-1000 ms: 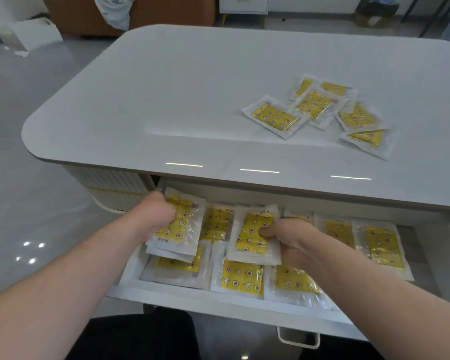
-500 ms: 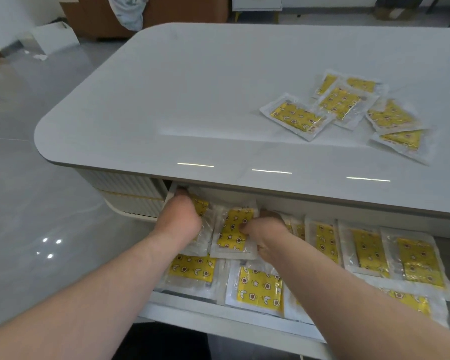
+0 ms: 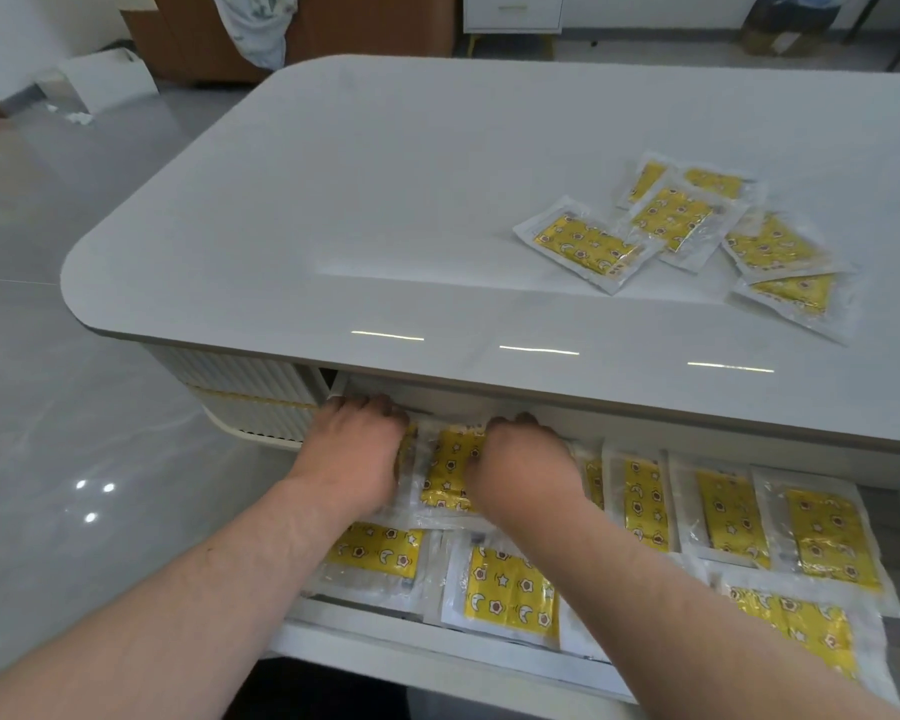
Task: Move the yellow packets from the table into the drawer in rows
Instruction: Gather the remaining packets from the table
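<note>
Our left hand [image 3: 357,449] lies palm down at the back left corner of the open drawer [image 3: 437,649], fingers curled over a yellow packet [image 3: 409,452] that it mostly hides; whether the grip is closed on it we cannot tell. Our right hand [image 3: 523,462] presses on the neighbouring packet [image 3: 450,472], its fingertips tucked under the bench [image 3: 385,200] edge, grip also unclear. More packets [image 3: 733,517] lie in two rows across the drawer. A loose cluster of packets [image 3: 585,244] lies on the bench top, far right.
</note>
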{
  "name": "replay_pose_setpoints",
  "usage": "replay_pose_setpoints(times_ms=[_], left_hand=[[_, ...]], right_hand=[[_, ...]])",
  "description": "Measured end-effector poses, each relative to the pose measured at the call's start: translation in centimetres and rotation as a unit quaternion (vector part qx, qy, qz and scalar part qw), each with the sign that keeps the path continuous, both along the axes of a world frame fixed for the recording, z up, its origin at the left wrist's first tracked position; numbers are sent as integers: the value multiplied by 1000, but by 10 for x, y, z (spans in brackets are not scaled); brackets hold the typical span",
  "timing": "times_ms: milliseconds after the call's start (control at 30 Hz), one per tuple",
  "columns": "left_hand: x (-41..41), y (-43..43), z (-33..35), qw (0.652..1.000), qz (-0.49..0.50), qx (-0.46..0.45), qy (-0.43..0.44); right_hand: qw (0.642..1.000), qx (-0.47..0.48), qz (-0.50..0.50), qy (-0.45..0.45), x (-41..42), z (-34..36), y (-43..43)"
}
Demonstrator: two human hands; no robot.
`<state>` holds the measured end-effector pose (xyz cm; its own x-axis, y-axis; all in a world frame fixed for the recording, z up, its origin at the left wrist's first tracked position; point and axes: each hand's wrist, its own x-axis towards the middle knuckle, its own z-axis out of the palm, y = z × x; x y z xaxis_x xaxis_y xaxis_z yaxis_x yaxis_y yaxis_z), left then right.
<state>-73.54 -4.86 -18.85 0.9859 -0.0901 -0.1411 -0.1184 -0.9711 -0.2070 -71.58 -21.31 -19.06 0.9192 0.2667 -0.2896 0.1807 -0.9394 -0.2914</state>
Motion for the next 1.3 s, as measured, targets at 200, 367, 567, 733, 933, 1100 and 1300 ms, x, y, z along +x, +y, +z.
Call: replay_pose_setpoints(times_ms=[200, 367, 567, 733, 933, 1100, 1300], left_hand=[[-1, 24, 0, 996, -47, -34, 66], [-1, 30, -4, 995, -76, -26, 61], [-4, 34, -9, 994, -84, -27, 64], [-6, 29, -7, 994, -83, -30, 66], [-7, 28, -7, 994, -80, -36, 66], [-6, 28, -7, 995, -69, -47, 62], [-6, 30, -9, 995, -66, -55, 48]], right_hand=[[989, 34, 145, -17, -1, -15, -1], [991, 24, 129, -15, -1, -27, -2], [980, 7, 184, -79, -7, -28, -4], [967, 5, 243, -74, -10, -33, 1], [978, 20, 192, -73, -12, -39, 8], [982, 31, 169, -72, -11, -42, 8], [984, 83, 135, -87, -6, -43, -3]])
